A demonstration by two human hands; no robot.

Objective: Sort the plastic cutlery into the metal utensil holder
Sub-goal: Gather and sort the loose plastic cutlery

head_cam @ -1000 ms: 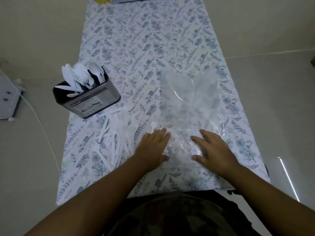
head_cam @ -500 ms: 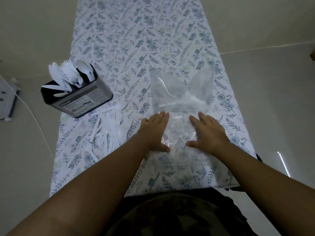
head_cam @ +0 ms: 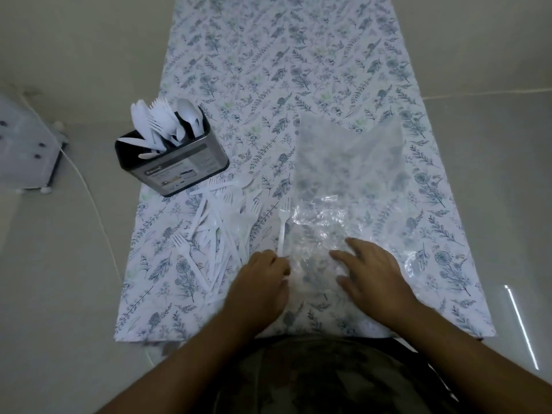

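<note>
Fork (head_cam: 283, 225) lengthwise on table, tines away.

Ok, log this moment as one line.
left hand pinches fork | right hand flat on bag | holder part-filled | loose cutlery remains

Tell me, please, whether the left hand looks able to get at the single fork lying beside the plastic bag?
Probably yes. The left hand sits just below the fork, its fingers at the handle's near end, and nothing lies between them. The plastic bag only borders the fork's right side.
</note>
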